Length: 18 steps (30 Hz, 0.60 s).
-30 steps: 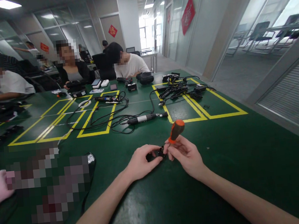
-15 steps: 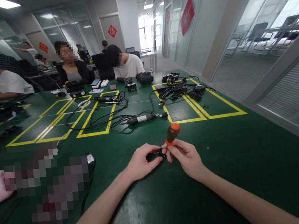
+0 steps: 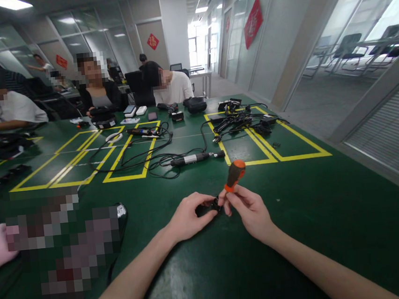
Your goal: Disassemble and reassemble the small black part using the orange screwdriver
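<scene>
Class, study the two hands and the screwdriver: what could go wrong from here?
1. The right hand holds the tilted screwdriver close beside the left hand; a slip might jab that left hand.
2. The small black part seems steadied only by the left hand's pinch, so it could twist or pop loose under force.

Single head-worn camera, looking forward and steeply enough down to be catching near edge of green surface point(image 3: 211, 270) at bottom. Left hand point(image 3: 192, 216) and right hand point(image 3: 253, 210) sitting close to lens, below frame centre; forearms point(image 3: 136, 263) entering from bottom edge. Wide view, running across surface to seated person point(image 3: 175, 87) beyond far edge, reaching ceiling light point(image 3: 11, 3) at top left.
</scene>
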Available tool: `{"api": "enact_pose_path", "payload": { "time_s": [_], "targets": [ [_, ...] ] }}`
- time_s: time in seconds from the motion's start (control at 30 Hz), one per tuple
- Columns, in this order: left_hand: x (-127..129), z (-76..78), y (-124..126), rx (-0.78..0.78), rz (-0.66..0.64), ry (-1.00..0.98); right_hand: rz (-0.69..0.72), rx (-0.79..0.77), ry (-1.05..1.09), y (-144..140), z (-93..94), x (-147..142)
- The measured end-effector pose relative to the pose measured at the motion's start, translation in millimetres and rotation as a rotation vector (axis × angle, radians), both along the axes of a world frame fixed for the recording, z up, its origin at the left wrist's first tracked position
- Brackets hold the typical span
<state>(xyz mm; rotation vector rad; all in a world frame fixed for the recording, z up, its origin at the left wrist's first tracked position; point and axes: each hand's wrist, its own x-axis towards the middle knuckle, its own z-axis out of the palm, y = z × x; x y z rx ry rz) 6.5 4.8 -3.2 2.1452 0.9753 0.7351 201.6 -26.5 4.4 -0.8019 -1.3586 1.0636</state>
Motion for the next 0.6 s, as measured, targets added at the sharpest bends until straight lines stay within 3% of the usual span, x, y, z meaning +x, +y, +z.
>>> {"api": "enact_pose_path", "payload": {
  "time_s": [0.6],
  "targets": [
    [-0.2,1.0,0.3,0.003,-0.006,-0.020,-0.001,0.031,-0.085,-1.2,3.9,0.2]
  ]
}}
